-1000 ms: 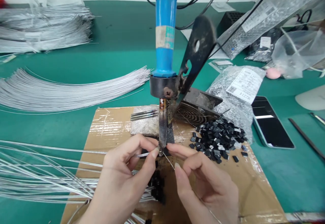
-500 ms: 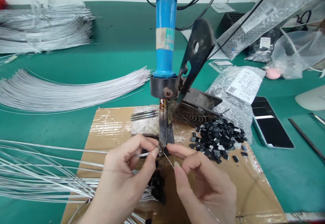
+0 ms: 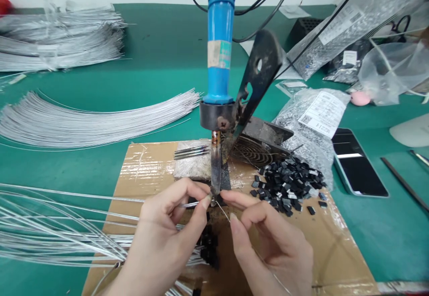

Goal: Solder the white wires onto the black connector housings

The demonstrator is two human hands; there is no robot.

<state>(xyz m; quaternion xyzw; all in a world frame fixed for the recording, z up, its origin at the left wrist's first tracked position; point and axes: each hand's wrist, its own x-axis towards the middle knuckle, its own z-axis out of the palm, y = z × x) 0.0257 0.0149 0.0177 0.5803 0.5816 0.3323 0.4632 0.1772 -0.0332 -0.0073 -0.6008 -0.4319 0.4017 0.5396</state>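
Left hand [image 3: 164,231]: fingers pinched slim, pale cable [image 3: 191,205]
Right hand [image 3: 273,242]: fingers held hair-thin silvery wire [image 3: 223,212]
Soldering iron [image 3: 216,162]: tapered between them

head: worn on the person | faces forward, down | hands [image 3: 170,231] near, low centre | green table [image 3: 164,41] beyond

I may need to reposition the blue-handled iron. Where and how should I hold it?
Probably by its blue handle, from the left: it stands upright above the black ring, away from the darkened metal tip, while the black bracket slants up on the right.
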